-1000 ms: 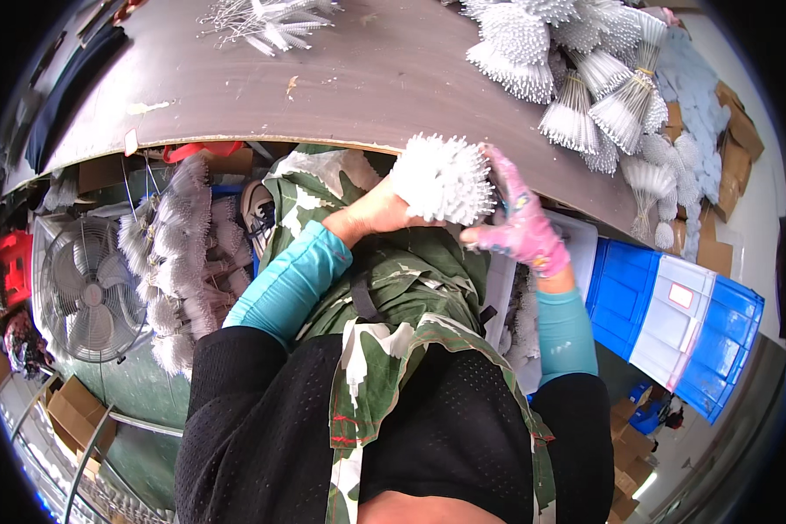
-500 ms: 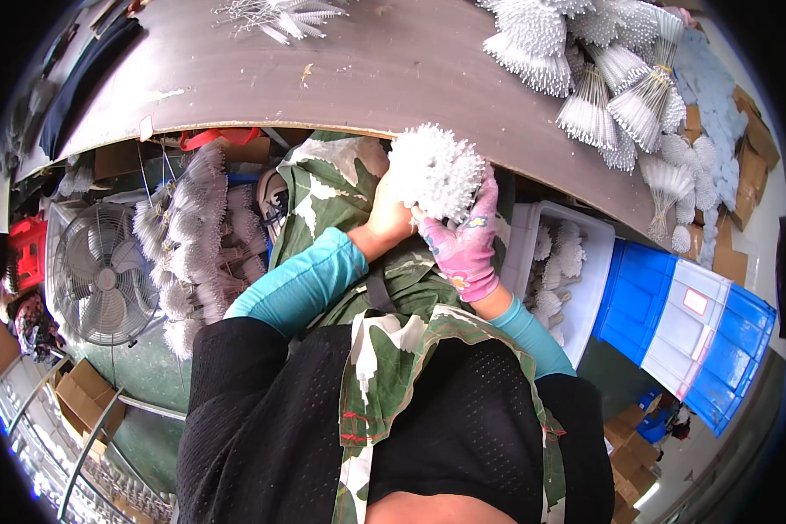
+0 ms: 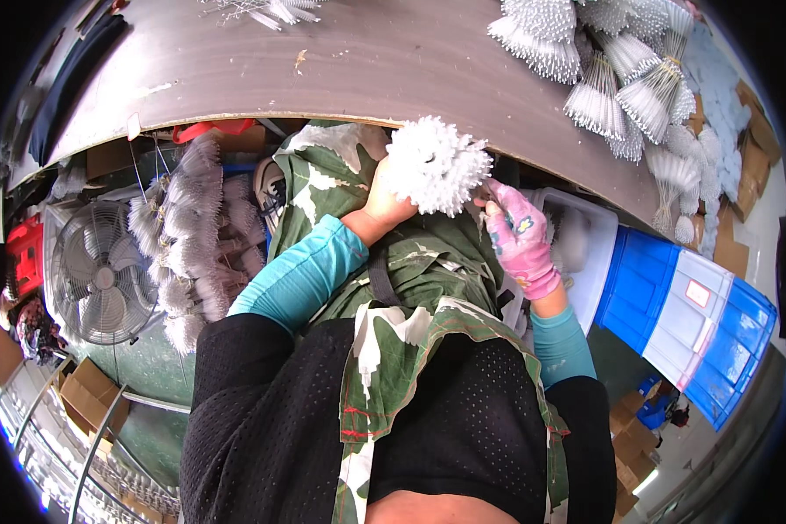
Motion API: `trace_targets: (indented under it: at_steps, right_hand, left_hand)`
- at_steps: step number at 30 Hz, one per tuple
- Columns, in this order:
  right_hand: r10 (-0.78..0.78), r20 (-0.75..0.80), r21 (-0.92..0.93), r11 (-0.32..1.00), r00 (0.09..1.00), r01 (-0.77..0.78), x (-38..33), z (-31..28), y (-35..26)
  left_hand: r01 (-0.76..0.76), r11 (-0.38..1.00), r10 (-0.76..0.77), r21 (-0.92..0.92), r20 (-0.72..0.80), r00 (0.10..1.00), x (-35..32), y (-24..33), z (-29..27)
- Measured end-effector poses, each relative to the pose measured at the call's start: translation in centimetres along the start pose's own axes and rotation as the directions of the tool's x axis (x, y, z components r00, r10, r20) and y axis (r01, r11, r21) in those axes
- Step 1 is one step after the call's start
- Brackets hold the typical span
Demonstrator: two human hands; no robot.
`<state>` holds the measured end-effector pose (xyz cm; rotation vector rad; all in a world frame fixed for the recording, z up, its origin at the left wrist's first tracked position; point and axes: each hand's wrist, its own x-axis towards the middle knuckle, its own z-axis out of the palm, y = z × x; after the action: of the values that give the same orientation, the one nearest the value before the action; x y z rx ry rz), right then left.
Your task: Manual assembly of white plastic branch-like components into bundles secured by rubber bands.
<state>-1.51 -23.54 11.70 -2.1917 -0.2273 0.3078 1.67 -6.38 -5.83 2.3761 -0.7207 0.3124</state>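
A bundle of thin white bristly brush-like pieces (image 3: 438, 166) is gripped in my bare left hand (image 3: 386, 194), above my lap by the table edge. Its rounded, knobbly end faces up, and the lower part is hidden. My left fingers wrap round its left side. My right hand (image 3: 521, 234), in a pink flowered glove with the fingertips bare, is just right of the bundle, a little apart from it. Its thumb and fingers are drawn together; whatever they hold, if anything, is too small to make out.
The brown table (image 3: 367, 70) bears several tied white bundles (image 3: 598, 96) at its right. A white bin (image 3: 589, 214) is beside my right arm, with blue and white crates (image 3: 686, 314) beyond. At left are a floor fan (image 3: 105, 275) and hanging white bundles (image 3: 196, 236).
My right hand has come away from the bundle, moving right and slightly down, and its fingers have closed together. My left hand still holds the bundle in nearly the same place.
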Motion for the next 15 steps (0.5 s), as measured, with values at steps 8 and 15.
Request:
trace_targets:
  at_steps: [8, 15]
  right_hand:
    - [0.263, 0.395, 0.240, 0.896, 0.880, -0.375, 0.7, -3.1, -1.6]
    - [0.316, 0.446, 0.178, 0.886, 0.838, -0.429, 1.5, -3.4, -4.0]
  left_hand:
    - [0.035, 0.996, -0.043, -0.082, -0.092, 0.995, 0.3, 0.3, 0.1]
    - [0.093, 0.946, -0.174, -0.312, -0.243, 0.954, 0.2, 0.4, -0.6]
